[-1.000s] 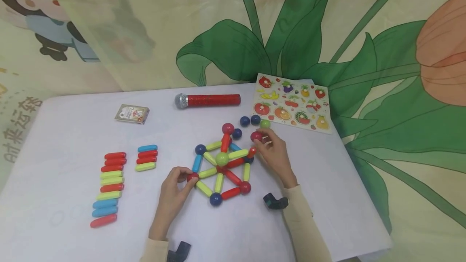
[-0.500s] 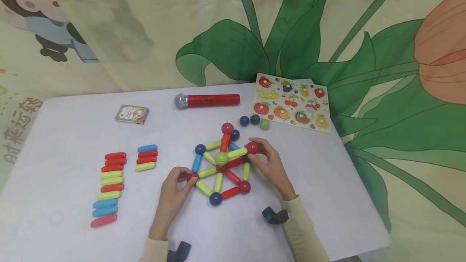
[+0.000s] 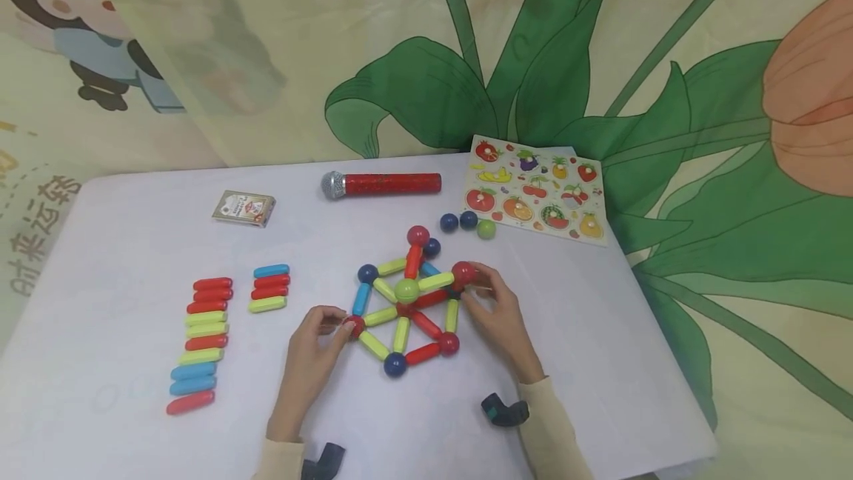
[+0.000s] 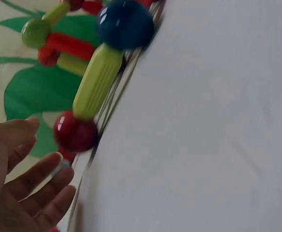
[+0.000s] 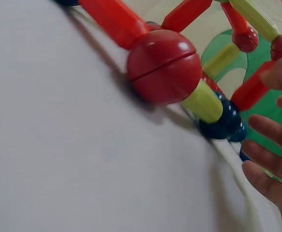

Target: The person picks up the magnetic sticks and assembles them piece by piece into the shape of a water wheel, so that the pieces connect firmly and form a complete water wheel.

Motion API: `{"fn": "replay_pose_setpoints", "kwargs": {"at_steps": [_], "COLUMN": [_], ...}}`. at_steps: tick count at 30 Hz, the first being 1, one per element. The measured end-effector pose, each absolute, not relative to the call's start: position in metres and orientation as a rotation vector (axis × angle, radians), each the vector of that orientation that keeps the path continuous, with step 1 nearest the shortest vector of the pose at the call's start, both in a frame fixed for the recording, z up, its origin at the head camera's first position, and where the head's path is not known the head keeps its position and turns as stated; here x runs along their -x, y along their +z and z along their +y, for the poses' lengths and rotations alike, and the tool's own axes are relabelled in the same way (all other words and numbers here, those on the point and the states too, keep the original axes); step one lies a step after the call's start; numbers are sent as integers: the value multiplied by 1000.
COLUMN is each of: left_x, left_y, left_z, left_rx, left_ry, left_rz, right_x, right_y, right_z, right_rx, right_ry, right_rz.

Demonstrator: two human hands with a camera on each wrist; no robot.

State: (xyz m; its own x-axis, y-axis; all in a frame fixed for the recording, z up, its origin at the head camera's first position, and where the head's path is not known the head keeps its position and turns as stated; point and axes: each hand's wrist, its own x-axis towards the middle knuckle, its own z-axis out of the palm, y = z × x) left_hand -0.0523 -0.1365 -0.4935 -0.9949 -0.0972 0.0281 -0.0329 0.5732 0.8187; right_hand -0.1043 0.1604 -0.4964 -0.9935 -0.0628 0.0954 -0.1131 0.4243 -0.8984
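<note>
Fingers of the left hand [image 3: 312,350] and right hand [image 3: 500,323] spread loosely beside red balls [image 3: 463,272] of the frame [image 3: 406,290] centred on the table [image 3: 133,243]. Its spoked base [image 3: 401,335] looks complete, the upper tier [image 3: 435,281] begun; loose sticks [image 3: 207,330] lie toward the left edge, spare balls [image 3: 469,220] toward the far edge.

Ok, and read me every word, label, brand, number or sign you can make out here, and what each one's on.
"时来运转": on the printed backdrop, at its left side.
Small flat box: printed, but too small to read.
Yellow marks at the picture's left edge: cut off, unreadable.
Ball-and-stick model: no lettering visible.
</note>
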Motion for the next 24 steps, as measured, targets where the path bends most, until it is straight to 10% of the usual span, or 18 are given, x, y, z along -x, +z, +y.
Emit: {"fn": "replay_pose_setpoints", "kwargs": {"at_steps": [24], "left_x": [63], "left_y": [-485], "left_z": [-206], "left_rx": [-720], "left_ry": [-1139], "left_rz": [-2635], "right_x": [66], "right_y": [-514], "right_z": [169], "right_rx": [17], "right_ry": [1654], "right_rz": [-2507]}}
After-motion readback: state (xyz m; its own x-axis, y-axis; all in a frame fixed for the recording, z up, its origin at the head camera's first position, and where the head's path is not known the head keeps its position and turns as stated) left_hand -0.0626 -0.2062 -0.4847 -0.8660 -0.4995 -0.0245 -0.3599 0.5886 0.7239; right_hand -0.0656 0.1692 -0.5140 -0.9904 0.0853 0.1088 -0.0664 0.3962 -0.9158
